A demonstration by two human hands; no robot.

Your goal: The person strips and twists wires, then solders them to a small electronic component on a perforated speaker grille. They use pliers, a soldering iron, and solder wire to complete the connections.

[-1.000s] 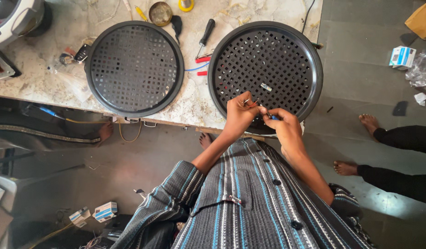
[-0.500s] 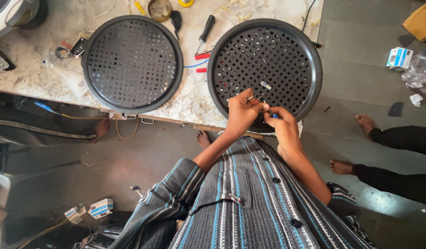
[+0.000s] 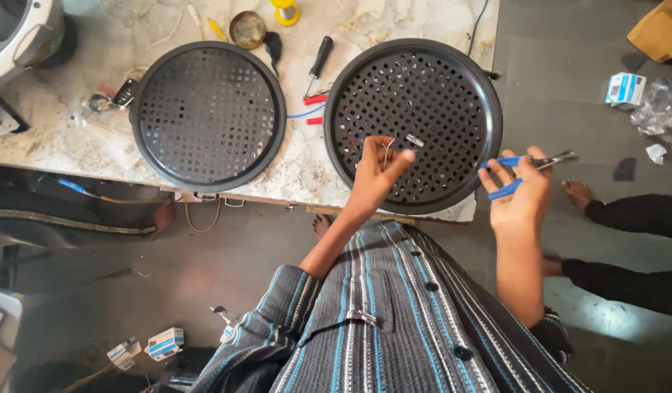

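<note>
**A:** So here's where we are. Our left hand (image 3: 376, 171) is pinched shut on a thin bent wire piece (image 3: 388, 151), held up just over the near edge of the right grille (image 3: 413, 124). Our right hand (image 3: 521, 193) has swung out past the table edge, closed around the blue-handled pliers (image 3: 529, 169), with the metal tip pointing right, over the floor.

**B:** How far along would we say that is?

**A:** Hard to call, honestly. The wire is free in our fingers and not sitting in any hole, so whatever we're doing with it at the grille looks unfinished. There's a small pale bit (image 3: 414, 140) lying on the mesh just beside our fingertips; we can't tell what it is. The left grille (image 3: 207, 115) sits apart and nobody's touching it.

**B:** What are these things made of?

**A:** Both grilles are round, black, matte-looking discs with a raised rim and a grid of square holes. They look like painted metal or hard plastic; we can't tell which. The table (image 3: 60, 138) is a pale speckled stone slab, pretty cluttered: a black-handled screwdriver (image 3: 318, 62) between the two discs, a small round tin (image 3: 247, 29), and blue and red wires (image 3: 307, 113).
</note>
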